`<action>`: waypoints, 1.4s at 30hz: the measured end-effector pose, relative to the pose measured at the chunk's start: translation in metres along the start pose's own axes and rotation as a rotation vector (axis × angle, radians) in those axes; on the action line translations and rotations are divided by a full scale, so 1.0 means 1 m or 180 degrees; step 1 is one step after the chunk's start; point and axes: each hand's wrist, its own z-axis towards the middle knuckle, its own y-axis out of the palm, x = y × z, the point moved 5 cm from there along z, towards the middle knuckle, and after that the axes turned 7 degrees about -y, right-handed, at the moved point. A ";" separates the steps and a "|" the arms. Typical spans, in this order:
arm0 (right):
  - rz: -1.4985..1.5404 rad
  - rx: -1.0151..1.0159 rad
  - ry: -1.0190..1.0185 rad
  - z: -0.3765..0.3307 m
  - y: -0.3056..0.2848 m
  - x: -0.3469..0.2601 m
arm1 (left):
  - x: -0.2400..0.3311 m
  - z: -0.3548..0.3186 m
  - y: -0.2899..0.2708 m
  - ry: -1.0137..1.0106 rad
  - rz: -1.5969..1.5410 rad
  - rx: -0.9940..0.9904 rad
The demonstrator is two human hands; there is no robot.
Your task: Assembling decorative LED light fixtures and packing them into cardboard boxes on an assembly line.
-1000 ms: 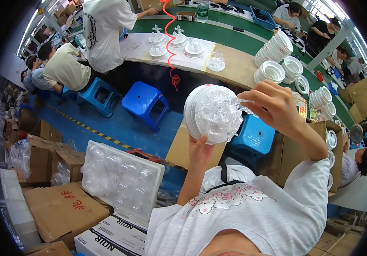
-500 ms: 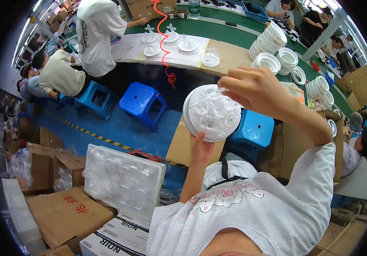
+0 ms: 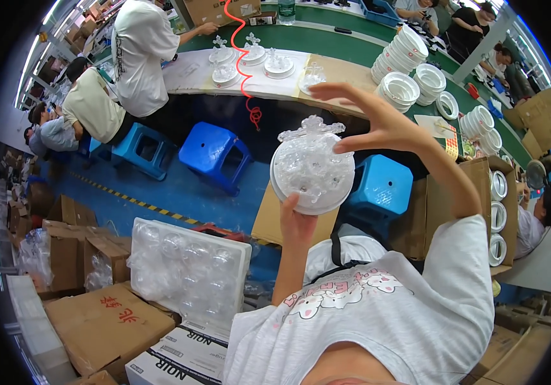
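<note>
My left hand (image 3: 297,221) grips the lower edge of a white round base (image 3: 277,181) with a clear, textured plastic cover (image 3: 317,170) on its face. A clear plastic ornament with rounded lobes (image 3: 313,128) stands out at the cover's upper edge. Just above and to the right, my right hand (image 3: 384,122) is open, thumb and fingers spread. Its thumb tip is close to the ornament and cover; whether it touches them I cannot tell. Similar white bases with clear ornaments (image 3: 278,65) sit on the bench ahead, and a clear ornament (image 3: 314,77) is partly hidden behind my right fingers.
Stacks of white rings (image 3: 398,54) stand on the green bench (image 3: 327,32) at the right. A red coiled hose (image 3: 247,77) hangs ahead. Blue stools (image 3: 214,154), an open carton of white rings (image 3: 481,186), a tray of clear domes (image 3: 186,269) and cartons (image 3: 105,327) surround me. Co-workers (image 3: 141,58) are nearby.
My right hand's fingers have gone from bent together to spread apart, and the hand has shifted slightly up. The lobed clear ornament now shows above the cover. My left hand keeps its grip.
</note>
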 end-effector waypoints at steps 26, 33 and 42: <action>-0.1121 -0.1236 -0.0170 -0.042 0.008 -0.021 | 0.003 -0.014 -0.025 0.0060 0.1333 0.0140; 0.0410 0.0079 0.1301 -0.089 0.013 0.021 | 0.028 -0.022 -0.002 0.1012 0.1725 -0.0170; 0.3180 0.1810 0.2966 -0.152 0.112 0.036 | 0.032 -0.034 -0.004 0.1587 0.2863 -0.0465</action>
